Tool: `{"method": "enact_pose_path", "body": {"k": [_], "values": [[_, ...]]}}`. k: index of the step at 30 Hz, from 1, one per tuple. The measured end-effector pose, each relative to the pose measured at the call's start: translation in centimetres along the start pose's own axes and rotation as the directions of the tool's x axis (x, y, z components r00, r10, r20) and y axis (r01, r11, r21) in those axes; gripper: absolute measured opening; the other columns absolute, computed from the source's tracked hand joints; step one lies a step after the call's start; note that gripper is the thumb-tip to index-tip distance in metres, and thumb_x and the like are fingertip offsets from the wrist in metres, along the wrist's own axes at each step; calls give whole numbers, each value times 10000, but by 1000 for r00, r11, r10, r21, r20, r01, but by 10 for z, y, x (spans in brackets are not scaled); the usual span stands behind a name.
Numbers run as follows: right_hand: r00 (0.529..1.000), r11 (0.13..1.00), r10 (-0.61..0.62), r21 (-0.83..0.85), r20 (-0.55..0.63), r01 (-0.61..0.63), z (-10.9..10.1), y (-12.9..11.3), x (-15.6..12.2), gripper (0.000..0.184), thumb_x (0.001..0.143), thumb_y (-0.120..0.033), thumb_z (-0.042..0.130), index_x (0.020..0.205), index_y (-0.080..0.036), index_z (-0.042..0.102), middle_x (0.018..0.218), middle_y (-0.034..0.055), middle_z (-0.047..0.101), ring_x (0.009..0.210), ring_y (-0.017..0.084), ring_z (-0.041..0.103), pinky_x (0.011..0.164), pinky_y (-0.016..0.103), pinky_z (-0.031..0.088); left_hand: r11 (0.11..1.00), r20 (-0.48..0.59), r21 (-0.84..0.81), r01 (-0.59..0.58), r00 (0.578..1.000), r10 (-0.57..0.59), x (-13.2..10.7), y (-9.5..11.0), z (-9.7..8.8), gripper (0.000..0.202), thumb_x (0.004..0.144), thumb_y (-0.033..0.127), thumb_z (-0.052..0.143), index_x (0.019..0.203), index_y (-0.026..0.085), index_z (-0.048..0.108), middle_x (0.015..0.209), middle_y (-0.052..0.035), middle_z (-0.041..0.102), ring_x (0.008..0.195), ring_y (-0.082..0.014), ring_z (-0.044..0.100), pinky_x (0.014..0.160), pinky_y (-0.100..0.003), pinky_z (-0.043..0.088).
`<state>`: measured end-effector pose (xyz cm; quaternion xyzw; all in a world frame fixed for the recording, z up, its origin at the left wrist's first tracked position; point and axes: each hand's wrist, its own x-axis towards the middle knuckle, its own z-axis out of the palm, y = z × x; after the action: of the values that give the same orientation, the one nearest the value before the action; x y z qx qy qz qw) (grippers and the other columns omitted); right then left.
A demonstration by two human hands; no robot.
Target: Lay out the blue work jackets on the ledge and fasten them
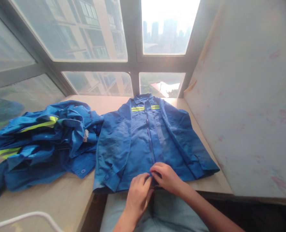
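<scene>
A blue work jacket point(140, 138) with yellow reflective stripes on its chest lies spread out, front up, collar toward the window. Its front zipper runs down the middle to the hem, and both sleeves lie along its sides. At the bottom of the zipper, my left hand point(138, 190) and my right hand point(165, 176) meet with fingers closed on the front hem. Their fingertips nearly touch. The zipper's lower end is hidden behind the fingers.
Left of the jacket lies a crumpled heap of blue clothing point(48, 138) with yellow stripes. A white cable point(34, 214) curves across the light ledge point(68, 199) at lower left. Windows point(130, 66) stand behind, and a patterned wall point(251, 112) rises on the right.
</scene>
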<state>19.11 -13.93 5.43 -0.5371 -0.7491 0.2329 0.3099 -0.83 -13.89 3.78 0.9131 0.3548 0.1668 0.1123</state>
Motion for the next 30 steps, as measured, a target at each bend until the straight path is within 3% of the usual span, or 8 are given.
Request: {"method": "enact_pose_path", "body": {"k": [3,7,12,19,24,30], "values": [[998,990,49,-130,25,-46,3,-7,-31,194,822,-172,678,1010,-216,658,1002,55,661,950,218,601,834,352,513,1000,19,-2,-7,1000,7,10,2,1,280,868,177,567,1142,182,626,1164,-107,646,1033,-254,608,877,-411,535],[997,979,77,-192,29,-70,7,-5,-44,423,735,-231,780,1124,-221,617,1090,77,626,1006,266,566,862,419,516,999,71,-41,-19,997,22,21,1,-6,240,868,151,578,1089,218,643,1087,-55,659,955,-202,614,829,-338,543],[998,985,50,-161,-28,-54,12,0,-45,362,818,-91,628,1152,-230,615,1066,72,633,988,236,568,844,389,527,993,59,-103,-53,997,59,22,-4,-13,229,925,182,503,1090,227,655,1086,-57,654,960,-179,612,847,-311,540],[996,998,30,-46,-83,-34,16,7,-50,293,861,-102,571,1106,-245,649,1048,69,639,990,225,577,851,377,530,986,61,-169,2,998,8,20,-1,-11,265,941,210,468,1124,222,659,1093,-73,645,970,-191,605,856,-333,537],[980,993,107,69,-168,-97,26,8,-52,225,848,-124,569,1032,-230,645,1024,76,638,982,235,584,844,402,532,994,41,-108,-10,999,14,17,5,-7,273,939,175,451,1116,203,656,1078,-85,656,956,-204,607,842,-352,524],[966,992,120,69,-227,-107,33,3,-54,261,853,-101,529,1045,-227,652,1024,82,639,980,235,588,849,407,527,999,-43,-42,18,999,-20,10,11,4,269,939,152,434,1091,171,655,1006,-95,661,902,-208,609,802,-356,517]]}}
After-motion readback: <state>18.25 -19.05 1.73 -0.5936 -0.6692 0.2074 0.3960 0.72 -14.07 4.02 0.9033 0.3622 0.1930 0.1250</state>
